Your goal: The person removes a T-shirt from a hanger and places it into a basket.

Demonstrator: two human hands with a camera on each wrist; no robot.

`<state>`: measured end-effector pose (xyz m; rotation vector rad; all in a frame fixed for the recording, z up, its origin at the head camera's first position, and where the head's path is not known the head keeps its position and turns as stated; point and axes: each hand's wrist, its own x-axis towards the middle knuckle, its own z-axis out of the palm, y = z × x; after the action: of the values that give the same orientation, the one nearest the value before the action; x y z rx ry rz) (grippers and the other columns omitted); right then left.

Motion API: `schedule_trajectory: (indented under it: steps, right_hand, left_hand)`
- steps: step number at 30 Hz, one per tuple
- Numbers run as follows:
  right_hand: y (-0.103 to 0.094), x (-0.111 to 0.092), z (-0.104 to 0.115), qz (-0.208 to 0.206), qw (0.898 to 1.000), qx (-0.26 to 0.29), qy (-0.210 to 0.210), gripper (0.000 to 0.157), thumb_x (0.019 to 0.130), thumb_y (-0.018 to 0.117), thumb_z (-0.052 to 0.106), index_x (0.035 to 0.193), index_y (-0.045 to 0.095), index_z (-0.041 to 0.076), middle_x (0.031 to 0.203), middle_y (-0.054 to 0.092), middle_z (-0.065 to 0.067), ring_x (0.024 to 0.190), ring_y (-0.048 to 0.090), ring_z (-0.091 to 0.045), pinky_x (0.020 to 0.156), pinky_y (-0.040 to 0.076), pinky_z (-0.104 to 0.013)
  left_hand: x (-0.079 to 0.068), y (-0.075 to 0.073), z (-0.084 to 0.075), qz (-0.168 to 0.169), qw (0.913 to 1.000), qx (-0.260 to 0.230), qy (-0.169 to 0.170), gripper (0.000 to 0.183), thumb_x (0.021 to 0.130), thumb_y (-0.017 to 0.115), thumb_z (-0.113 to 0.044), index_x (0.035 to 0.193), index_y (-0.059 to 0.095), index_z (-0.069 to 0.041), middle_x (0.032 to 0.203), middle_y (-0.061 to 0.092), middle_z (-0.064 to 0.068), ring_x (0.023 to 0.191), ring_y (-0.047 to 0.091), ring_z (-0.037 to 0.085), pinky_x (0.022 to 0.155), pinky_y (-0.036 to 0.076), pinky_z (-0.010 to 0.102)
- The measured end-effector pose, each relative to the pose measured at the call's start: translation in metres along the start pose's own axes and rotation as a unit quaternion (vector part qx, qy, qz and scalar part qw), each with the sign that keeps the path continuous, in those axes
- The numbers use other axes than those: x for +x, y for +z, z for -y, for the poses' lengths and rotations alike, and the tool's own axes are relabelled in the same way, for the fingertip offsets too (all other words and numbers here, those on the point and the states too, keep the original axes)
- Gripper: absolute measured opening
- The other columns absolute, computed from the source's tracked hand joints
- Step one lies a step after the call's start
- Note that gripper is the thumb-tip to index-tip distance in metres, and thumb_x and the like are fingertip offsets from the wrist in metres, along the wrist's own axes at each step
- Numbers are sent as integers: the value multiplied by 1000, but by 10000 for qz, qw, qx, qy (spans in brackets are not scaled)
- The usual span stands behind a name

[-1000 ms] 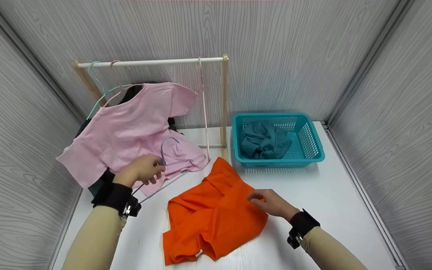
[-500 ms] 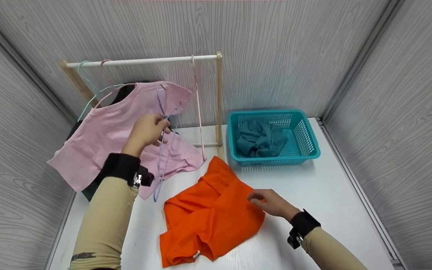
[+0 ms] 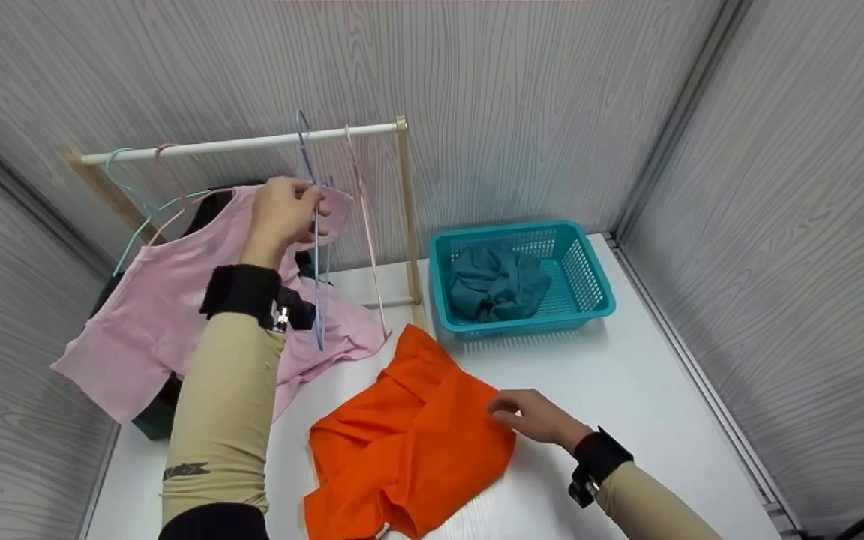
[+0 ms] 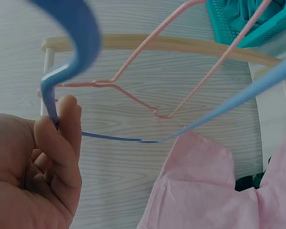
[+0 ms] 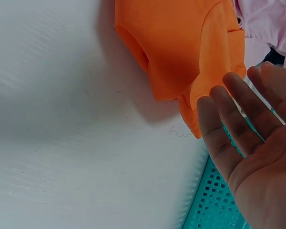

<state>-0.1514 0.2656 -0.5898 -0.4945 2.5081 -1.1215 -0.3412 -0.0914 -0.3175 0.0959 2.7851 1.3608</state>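
Note:
My left hand [image 3: 282, 214] is raised at the clothes rack and pinches a blue hanger [image 4: 238, 98] near its neck. In the head view the hanger's hook overlaps the white rail [image 3: 252, 143], and its frame hangs down bare. A pink T-shirt [image 3: 147, 315] on a hanger is partly hidden behind my left forearm. To the right of the blue hanger, a bare pink hanger [image 3: 366, 217] is on the rail. Over the right edge of a crumpled orange garment [image 3: 417, 442] on the table, my right hand [image 3: 533, 416] hovers with relaxed fingers and holds nothing.
A turquoise basket [image 3: 606, 304] with dark teal cloth [image 3: 499, 281] inside stands right of the rack. Dark clothing hangs behind the pink T-shirt, near a mint hanger [image 3: 132, 247]. Grey wood-grain panels [image 3: 522, 90] enclose the back and sides of the white table [image 3: 627, 420].
My left hand has lifted the blue hanger from low in front of the pink T-shirt up to the rail. The head view has shifted; my right hand has stayed by the orange garment.

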Motion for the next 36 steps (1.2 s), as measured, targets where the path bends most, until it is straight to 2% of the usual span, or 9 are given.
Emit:
schedule_trajectory:
  steps: [2,6,13,19,23,27,31,34,36]
  right_hand:
    - [0,0,-2,47,10000,60,16,24,100,55,23,114,67,6,106,69,-3,95,58,-15,86,50,-30]
    - [-1,3,-5,161,9998,101,76,24,100,55,23,113,66,6,106,69,-2,95,58,-14,88,50,-31]
    - [6,8,-2,333,9991,64,273,23,99,56,23,113,66,8,102,67,3,93,56,-15,88,51,-33]
    - [11,14,2,289,9994,-150,102,20,98,58,21,111,67,7,100,67,2,91,57,-14,85,51,-31]
    - [14,19,6,155,9990,-410,97,17,97,59,18,109,67,9,99,67,2,91,58,-14,84,52,-32]
    - [17,28,16,-30,9965,-806,209,17,95,60,17,109,67,8,100,68,-2,90,59,-18,85,53,-38]
    - [23,39,33,-139,9913,-1129,657,40,92,65,25,129,57,11,125,59,-13,106,57,-29,92,51,-48]
    - [33,49,49,25,9859,-1178,1184,68,89,68,41,147,39,23,151,34,-21,124,45,-41,100,44,-59]
    - [43,57,59,226,9815,-1198,1475,80,85,68,52,152,29,31,159,16,-22,131,38,-47,101,41,-64]
  left_hand:
    - [5,4,1,-87,9998,-156,-127,36,103,42,-25,123,64,-5,101,69,7,73,73,14,57,55,21]
    - [15,16,4,-297,9982,-455,-255,32,103,43,-24,114,67,-5,94,70,4,63,70,8,52,53,19]
    - [15,29,15,-355,9992,-141,-96,31,101,43,-20,102,69,-2,92,72,7,53,65,5,47,51,19]
    - [4,28,29,-290,9994,161,-53,34,102,44,-23,109,69,-2,98,72,15,56,64,6,49,52,18]
    - [-8,23,46,-172,9983,557,-42,34,103,44,-26,114,68,-4,95,71,13,58,63,9,51,51,18]
    - [-24,19,72,-153,9944,1048,-7,34,102,43,-25,102,71,-6,88,73,11,55,65,11,50,50,20]
    - [-43,24,105,68,9896,1425,-185,30,100,44,-21,94,69,-5,84,73,11,51,62,9,48,48,21]
    - [-62,35,129,447,9867,1514,-397,26,98,46,-18,94,68,-5,83,72,11,53,63,13,48,49,23]
    - [-75,46,143,689,9857,1467,-463,25,97,47,-15,90,69,-3,82,71,12,55,64,18,48,51,24]
